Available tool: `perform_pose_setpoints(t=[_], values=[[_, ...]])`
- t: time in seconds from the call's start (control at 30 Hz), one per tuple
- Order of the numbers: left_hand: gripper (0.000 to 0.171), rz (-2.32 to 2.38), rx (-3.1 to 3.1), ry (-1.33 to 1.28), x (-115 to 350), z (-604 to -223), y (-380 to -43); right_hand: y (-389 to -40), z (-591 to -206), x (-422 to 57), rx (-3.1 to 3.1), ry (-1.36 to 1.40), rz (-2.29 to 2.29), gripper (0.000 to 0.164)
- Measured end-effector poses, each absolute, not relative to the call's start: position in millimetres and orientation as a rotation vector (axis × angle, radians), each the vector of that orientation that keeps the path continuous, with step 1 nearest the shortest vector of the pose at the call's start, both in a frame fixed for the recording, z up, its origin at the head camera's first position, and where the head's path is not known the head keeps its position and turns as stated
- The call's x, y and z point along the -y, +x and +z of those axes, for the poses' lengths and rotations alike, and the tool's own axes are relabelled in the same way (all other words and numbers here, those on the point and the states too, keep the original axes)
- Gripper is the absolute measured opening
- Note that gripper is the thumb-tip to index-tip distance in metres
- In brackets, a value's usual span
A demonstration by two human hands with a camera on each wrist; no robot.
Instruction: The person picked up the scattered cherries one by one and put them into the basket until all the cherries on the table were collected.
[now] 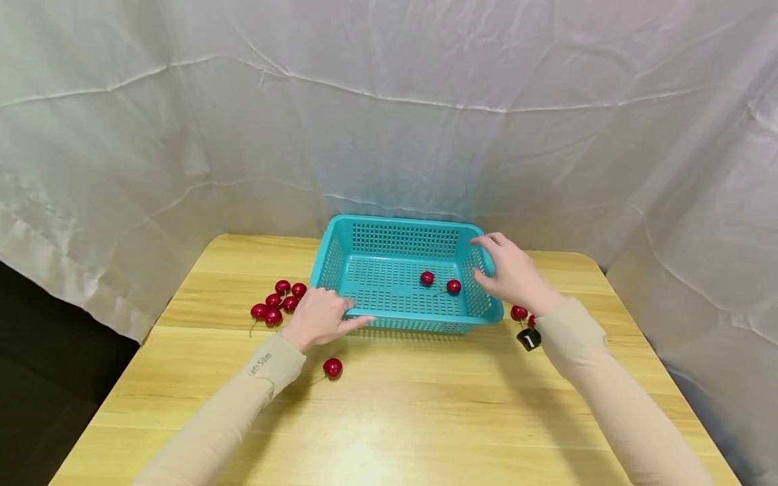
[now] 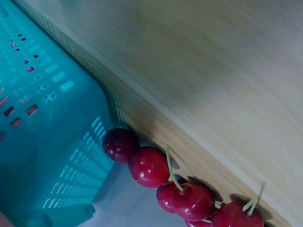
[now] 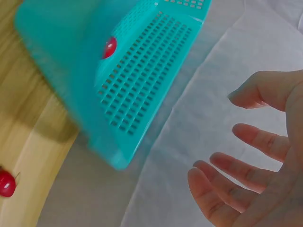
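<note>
A turquoise plastic basket with perforated walls stands on the table, two red cherries on its floor. My left hand grips the basket's near left corner, its thumb along the near rim. Over the right end, my right hand has its fingers spread and loosely bent; in the right wrist view it holds nothing and looks apart from the rim. Outside the left wall lies a cluster of several cherries, some with stems. One lone cherry lies in front of the left hand.
Right of the basket, two cherries lie beside a small black object with a white mark, partly behind the right wrist. The wooden table ends at a pale cloth curtain behind and at the sides.
</note>
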State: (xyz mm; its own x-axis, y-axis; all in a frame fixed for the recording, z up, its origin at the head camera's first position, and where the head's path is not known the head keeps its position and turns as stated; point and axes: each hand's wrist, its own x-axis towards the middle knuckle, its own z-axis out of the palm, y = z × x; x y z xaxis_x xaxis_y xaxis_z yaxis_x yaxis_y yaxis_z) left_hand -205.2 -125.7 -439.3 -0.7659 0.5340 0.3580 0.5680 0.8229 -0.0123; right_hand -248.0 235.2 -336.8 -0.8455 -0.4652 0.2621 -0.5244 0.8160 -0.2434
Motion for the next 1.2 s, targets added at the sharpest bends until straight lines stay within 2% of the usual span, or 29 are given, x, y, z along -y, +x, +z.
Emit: perform_pose_setpoints(t=[0.5, 0.73, 1.2], values=[[0.063, -0.158, 2.675, -0.851, 127.9, -438.1, -206.6, -214.8, -369.2, -319.7, 2.669, 0.647, 0.506, 0.055], [0.063, -0.161, 2.676, -0.852, 126.8, -438.7, -206.4, -217.0, -390.7, -345.0, 2.783, 0.585, 0.447, 0.057], [0.063, -0.136, 2.679, -0.847, 126.6, -437.5, -206.2, -225.3, -424.0, -373.8, 3.258, 0.429, 0.337, 0.072]])
